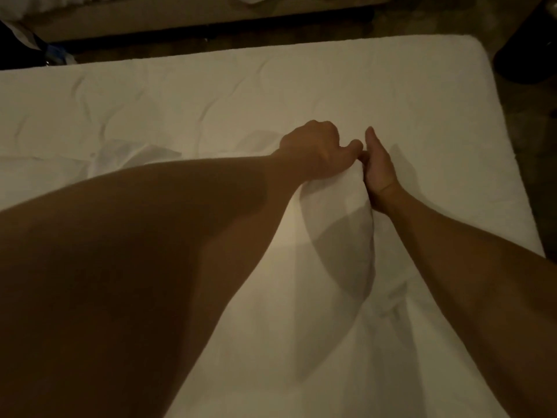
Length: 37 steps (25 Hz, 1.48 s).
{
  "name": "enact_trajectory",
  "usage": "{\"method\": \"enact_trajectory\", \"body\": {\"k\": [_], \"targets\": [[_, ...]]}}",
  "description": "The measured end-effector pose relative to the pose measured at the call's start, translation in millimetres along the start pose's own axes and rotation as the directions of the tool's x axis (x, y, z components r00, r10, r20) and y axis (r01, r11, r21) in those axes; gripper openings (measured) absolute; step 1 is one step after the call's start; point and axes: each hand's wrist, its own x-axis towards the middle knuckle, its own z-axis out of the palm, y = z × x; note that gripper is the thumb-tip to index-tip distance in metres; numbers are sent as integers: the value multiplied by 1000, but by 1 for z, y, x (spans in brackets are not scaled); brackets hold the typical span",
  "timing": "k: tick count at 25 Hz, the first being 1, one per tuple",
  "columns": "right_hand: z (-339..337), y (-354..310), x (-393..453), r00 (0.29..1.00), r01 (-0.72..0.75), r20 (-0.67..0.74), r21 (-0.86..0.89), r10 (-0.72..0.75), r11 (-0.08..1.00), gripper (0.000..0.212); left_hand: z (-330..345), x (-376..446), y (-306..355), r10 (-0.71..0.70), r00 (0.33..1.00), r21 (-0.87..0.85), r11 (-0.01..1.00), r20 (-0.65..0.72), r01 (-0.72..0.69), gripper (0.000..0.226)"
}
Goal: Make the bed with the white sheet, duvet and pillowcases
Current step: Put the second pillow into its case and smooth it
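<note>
A white sheet (301,297) lies over the bed below me, raised into a ridge between my arms. My left hand (316,152) grips the top of that raised fold with curled fingers. My right hand (376,167) is beside it, thumb pinching the same fold, fingers straight and pointing away from me. The quilted mattress (211,95) shows bare beyond my hands. A crumpled bit of white fabric (126,155) lies left of my left hand.
The mattress's far edge and right corner (470,46) border a dark floor. A second bed base (180,19) stands across the floor at the top. Dark objects sit at the top left (18,43) and top right (527,49).
</note>
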Motion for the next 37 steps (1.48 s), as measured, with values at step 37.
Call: {"method": "enact_trajectory", "body": {"k": [37], "targets": [[117,-9,-68,752,172,260,-964,-605,-201,67,-57,-89,-199,54,959,373,926,-277,55,51]]}}
